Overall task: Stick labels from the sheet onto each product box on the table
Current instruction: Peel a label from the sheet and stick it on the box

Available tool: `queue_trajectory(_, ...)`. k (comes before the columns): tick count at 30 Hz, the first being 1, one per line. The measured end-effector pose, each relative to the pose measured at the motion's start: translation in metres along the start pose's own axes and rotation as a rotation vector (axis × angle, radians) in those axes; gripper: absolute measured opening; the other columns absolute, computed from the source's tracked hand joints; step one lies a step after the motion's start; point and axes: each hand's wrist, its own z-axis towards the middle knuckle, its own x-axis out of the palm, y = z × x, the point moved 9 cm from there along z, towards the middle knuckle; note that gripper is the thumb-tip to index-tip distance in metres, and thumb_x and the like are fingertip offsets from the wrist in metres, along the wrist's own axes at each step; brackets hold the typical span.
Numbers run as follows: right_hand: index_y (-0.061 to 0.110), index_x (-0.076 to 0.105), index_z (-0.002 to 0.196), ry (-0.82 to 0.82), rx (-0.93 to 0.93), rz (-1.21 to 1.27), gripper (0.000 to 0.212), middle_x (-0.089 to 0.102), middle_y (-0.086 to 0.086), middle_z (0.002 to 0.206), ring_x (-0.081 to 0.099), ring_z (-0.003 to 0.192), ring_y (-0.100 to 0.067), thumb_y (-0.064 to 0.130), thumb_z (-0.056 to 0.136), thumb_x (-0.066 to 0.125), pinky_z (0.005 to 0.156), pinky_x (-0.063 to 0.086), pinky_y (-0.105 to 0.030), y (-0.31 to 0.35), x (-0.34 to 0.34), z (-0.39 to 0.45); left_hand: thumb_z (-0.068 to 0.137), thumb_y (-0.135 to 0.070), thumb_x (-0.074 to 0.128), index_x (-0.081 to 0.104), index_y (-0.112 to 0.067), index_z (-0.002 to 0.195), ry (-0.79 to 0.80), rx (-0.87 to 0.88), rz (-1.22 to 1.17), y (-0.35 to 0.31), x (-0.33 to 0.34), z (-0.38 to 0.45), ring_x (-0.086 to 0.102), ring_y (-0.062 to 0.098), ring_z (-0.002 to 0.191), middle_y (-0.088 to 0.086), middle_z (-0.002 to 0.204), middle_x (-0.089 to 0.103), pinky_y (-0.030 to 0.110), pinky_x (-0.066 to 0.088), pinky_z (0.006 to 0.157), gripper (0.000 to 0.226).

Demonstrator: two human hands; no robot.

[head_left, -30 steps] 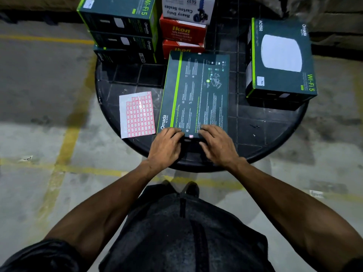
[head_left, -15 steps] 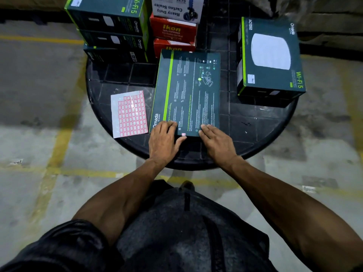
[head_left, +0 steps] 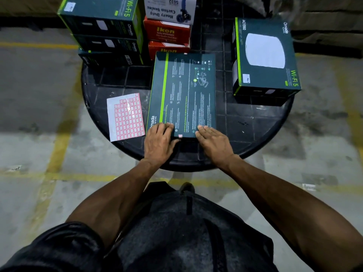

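Note:
A flat dark green Omada box lies printed side up in the middle of the round black table. A small red-bordered label is stuck at its near edge. My left hand rests with straight fingers on the box's near left corner. My right hand lies flat at the near right corner, fingertips on the box. The label sheet, white with red-bordered labels, lies left of the box.
A stack of green Wi-Fi 5 boxes stands at the back left. Red Ikon boxes with a white carton sealer box on top stand behind the flat box. Another Wi-Fi 5 box, labelled, stands at right. Concrete floor surrounds the table.
Both hands have spread apart along the box's near edge, uncovering the stuck label between them. The fingers have straightened out flat.

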Motion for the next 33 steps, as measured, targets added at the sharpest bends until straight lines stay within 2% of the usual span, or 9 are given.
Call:
queue_trajectory(4, 0.001, 0.073, 0.108, -0.016, -0.002, 0.002, 0.056, 0.069, -0.020, 0.113, 0.071, 0.098, -0.032, 0.004, 0.055, 0.091, 0.084, 0.056, -0.043, 0.000, -0.004, -0.001, 0.084, -0.062, 0.056, 0.061, -0.009, 0.116, 0.055, -0.028, 0.033, -0.002, 0.000, 0.003, 0.053, 0.026, 0.094, 0.009, 0.103, 0.058, 0.039, 0.045, 0.083, 0.062)
queue_trajectory(11, 0.001, 0.070, 0.113, -0.016, 0.005, 0.009, 0.054, 0.067, -0.021, 0.119, 0.068, 0.104, -0.033, 0.003, 0.062, 0.087, 0.089, 0.053, -0.043, -0.003, -0.004, 0.002, 0.083, -0.060, 0.060, 0.062, -0.010, 0.108, 0.078, -0.026, 0.094, -0.004, 0.003, 0.008, 0.051, 0.026, 0.085, 0.009, 0.095, 0.056, 0.039, 0.045, 0.077, 0.056)
queue_trajectory(14, 0.005, 0.044, 0.144, 0.051, -0.025, -0.032, 0.050, 0.038, -0.017, 0.152, 0.042, 0.138, -0.031, 0.006, 0.095, 0.054, 0.115, 0.028, -0.037, -0.002, 0.002, 0.002, 0.081, -0.058, 0.064, 0.063, -0.010, 0.106, 0.062, -0.036, 0.066, -0.004, 0.001, 0.009, 0.051, 0.026, 0.084, 0.009, 0.093, 0.056, 0.038, 0.045, 0.077, 0.054)
queue_trajectory(17, 0.011, 0.028, 0.153, 0.099, -0.062, -0.070, 0.050, 0.019, -0.011, 0.161, 0.023, 0.147, -0.024, 0.013, 0.104, 0.036, 0.120, 0.012, -0.031, 0.000, 0.006, 0.002, 0.080, -0.058, 0.065, 0.064, -0.010, 0.109, 0.057, -0.013, 0.010, -0.001, -0.001, 0.009, 0.052, 0.026, 0.086, 0.008, 0.095, 0.057, 0.038, 0.046, 0.077, 0.056)
queue_trajectory(20, 0.006, 0.049, 0.141, 0.081, 0.003, -0.054, 0.046, 0.041, -0.016, 0.150, 0.046, 0.135, -0.030, 0.008, 0.095, 0.051, 0.113, 0.032, -0.036, -0.004, 0.005, 0.003, 0.081, -0.063, 0.058, 0.064, -0.010, 0.109, 0.063, -0.003, 0.008, -0.001, -0.003, 0.010, 0.052, 0.025, 0.086, 0.008, 0.095, 0.057, 0.038, 0.045, 0.076, 0.059)
queue_trajectory(22, 0.004, 0.068, 0.118, 0.044, 0.016, -0.009, 0.041, 0.063, -0.019, 0.127, 0.066, 0.110, -0.032, 0.007, 0.077, 0.069, 0.094, 0.051, -0.040, -0.004, 0.002, 0.004, 0.082, -0.063, 0.054, 0.065, -0.011, 0.106, 0.062, -0.021, 0.021, -0.002, -0.005, 0.011, 0.051, 0.025, 0.085, 0.008, 0.094, 0.058, 0.038, 0.044, 0.075, 0.058)
queue_trajectory(24, 0.006, 0.073, 0.108, 0.082, 0.028, -0.012, 0.044, 0.069, -0.017, 0.116, 0.070, 0.099, -0.030, 0.008, 0.065, 0.081, 0.085, 0.056, -0.039, -0.005, 0.003, 0.005, 0.083, -0.062, 0.053, 0.066, -0.012, 0.105, 0.079, -0.028, 0.055, -0.002, -0.003, 0.012, 0.051, 0.025, 0.085, 0.007, 0.094, 0.057, 0.037, 0.044, 0.075, 0.057)
queue_trajectory(28, 0.006, 0.071, 0.113, 0.075, 0.018, -0.008, 0.050, 0.067, -0.016, 0.121, 0.069, 0.104, -0.030, 0.008, 0.065, 0.085, 0.090, 0.054, -0.039, -0.003, 0.000, 0.004, 0.085, -0.062, 0.053, 0.065, -0.012, 0.104, 0.095, 0.013, 0.112, -0.005, -0.003, 0.013, 0.050, 0.023, 0.083, 0.006, 0.092, 0.057, 0.036, 0.043, 0.074, 0.055)
queue_trajectory(33, 0.008, 0.047, 0.143, 0.105, 0.028, 0.005, 0.046, 0.039, -0.014, 0.152, 0.043, 0.137, -0.029, 0.012, 0.097, 0.051, 0.115, 0.029, -0.036, -0.002, 0.001, 0.004, 0.087, -0.062, 0.048, 0.065, -0.011, 0.107, 0.066, 0.034, 0.070, -0.004, -0.004, 0.011, 0.051, 0.024, 0.085, 0.007, 0.094, 0.057, 0.037, 0.044, 0.076, 0.058)
